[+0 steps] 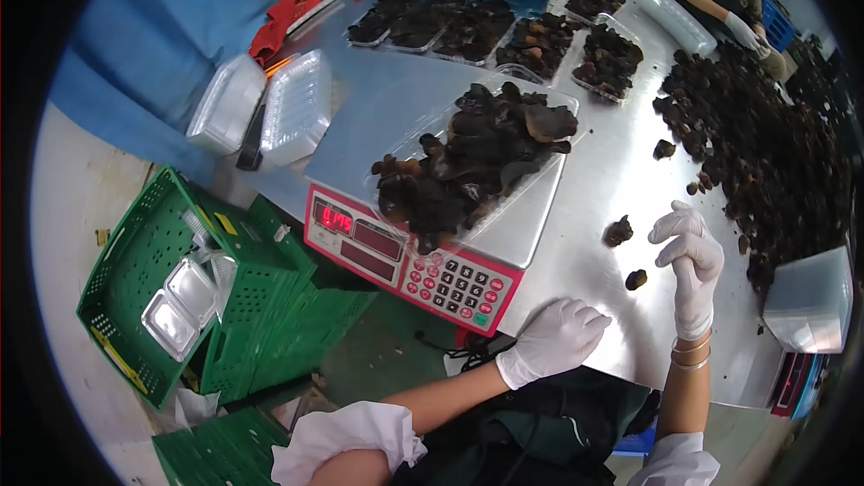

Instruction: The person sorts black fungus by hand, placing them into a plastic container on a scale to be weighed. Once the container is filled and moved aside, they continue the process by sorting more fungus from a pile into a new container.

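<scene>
The right hand (694, 256) is raised over the bench (576, 252), its forearm coming up from 5 o'clock and its fingers bent and slightly parted, tips toward 11 o'clock. Two loose wood ear mushrooms (618, 231) lie just beside it at 8 to 9 o'clock. The left hand (553, 342) is palm down at the bench's near edge, forearm slanting in from 8 o'clock, fingers bunched narrow and pointing to 2 o'clock; whether anything is under them I cannot tell. Both hands wear white gloves.

At 11 o'clock from the left hand, a heaped tray of wood ears (477, 157) sits on the plate of a red-fronted scale (414, 256), its display lit. Filled trays (477, 29) stand beyond, at 12 o'clock. A large mushroom pile (765, 144) spreads from 1 to 3 o'clock of the right hand, near another person's gloved hand (743, 33).
</scene>
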### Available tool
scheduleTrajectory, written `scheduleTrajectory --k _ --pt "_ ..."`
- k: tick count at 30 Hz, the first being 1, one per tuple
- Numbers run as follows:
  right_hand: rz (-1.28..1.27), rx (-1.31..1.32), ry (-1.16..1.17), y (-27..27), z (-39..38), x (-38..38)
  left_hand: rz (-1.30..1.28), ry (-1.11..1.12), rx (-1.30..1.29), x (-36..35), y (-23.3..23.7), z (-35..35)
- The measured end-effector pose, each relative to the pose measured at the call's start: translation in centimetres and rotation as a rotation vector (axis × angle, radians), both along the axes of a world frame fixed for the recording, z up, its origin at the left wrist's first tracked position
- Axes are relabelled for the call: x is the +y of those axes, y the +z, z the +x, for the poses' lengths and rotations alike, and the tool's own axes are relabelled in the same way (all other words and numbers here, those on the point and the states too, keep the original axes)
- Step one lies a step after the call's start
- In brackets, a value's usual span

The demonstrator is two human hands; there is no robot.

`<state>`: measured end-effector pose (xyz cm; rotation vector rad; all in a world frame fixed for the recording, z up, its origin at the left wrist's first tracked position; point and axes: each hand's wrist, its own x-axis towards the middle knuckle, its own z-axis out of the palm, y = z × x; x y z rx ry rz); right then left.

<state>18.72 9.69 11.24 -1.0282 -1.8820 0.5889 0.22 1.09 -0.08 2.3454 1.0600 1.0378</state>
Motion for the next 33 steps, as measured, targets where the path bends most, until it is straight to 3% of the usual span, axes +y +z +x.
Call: scheduleTrajectory --k 4,7,9,10,11,12,13,14,15,18,19,20,22,25,27,29,33 --pt "-0.141 0.168 -0.069 -0.4 0.5 -0.4 0.027 0.003 -0.016 -0.2 -0.2 -0.1" --pt "-0.352 0.231 -0.126 -1.4 0.3 -1.2 0.171 -0.149 -0.26 -1.7 1.4 -2.1" --pt "-0.487 0.152 -0.125 -2.5 -0.1 -2.4 0.262 -0.237 -0.176 -1.1 7.5 -6.2" --pt "-0.484 0.109 -0.056 -3.1 -0.3 -2.9 0.304 -0.232 0.152 -0.4 11.4 -9.7" --pt "-0.483 0.067 0.015 -3.8 -0.5 -3.5 0.125 0.03 0.626 -0.4 14.9 -12.6" --pt "-0.482 0.065 0.055 -4.5 -0.8 -4.0 0.34 0.297 0.161 1.1 14.0 -14.7" --pt "-0.475 0.064 0.099 -5.0 -1.1 -4.3 0.117 0.532 -0.319 2.9 15.2 -15.3" --pt "-0.504 0.056 0.101 -5.2 -1.6 -4.7 0.199 0.591 -0.204 6.1 17.5 -16.8" --pt "-0.594 0.12 0.122 -5.9 -2.0 -5.1 0.067 0.566 -0.181 8.4 18.6 -18.4" --pt "-0.472 0.047 0.219 -6.1 -3.3 -5.6 -0.25 0.46 -0.086 13.8 16.6 -22.9" --pt "-0.501 0.054 0.243 -6.0 -3.6 -5.9 -0.405 0.374 -0.006 14.8 16.3 -23.3" --pt "-0.516 0.032 0.254 -5.8 -3.9 -6.1 -0.399 0.362 -0.004 15.5 16.1 -23.5" --pt "-0.55 0.013 0.259 -5.9 -4.1 -6.4 -0.732 0.34 0.115 16.5 16.2 -23.2" --pt "-0.532 0.045 0.258 -6.4 -3.9 -6.6 -0.817 0.322 0.19 17.4 16.3 -23.2" --pt "-0.551 0.042 0.245 -6.4 -3.6 -6.7 -0.863 0.328 0.177 17.5 16.0 -23.0" --pt "-0.571 0.104 0.245 -6.5 -3.5 -6.8 -0.889 0.294 -0.089 17.2 15.2 -22.9" --pt "-0.478 0.122 0.243 -5.8 -5.2 -4.6 -0.957 0.309 -0.183 16.3 16.3 -21.6"
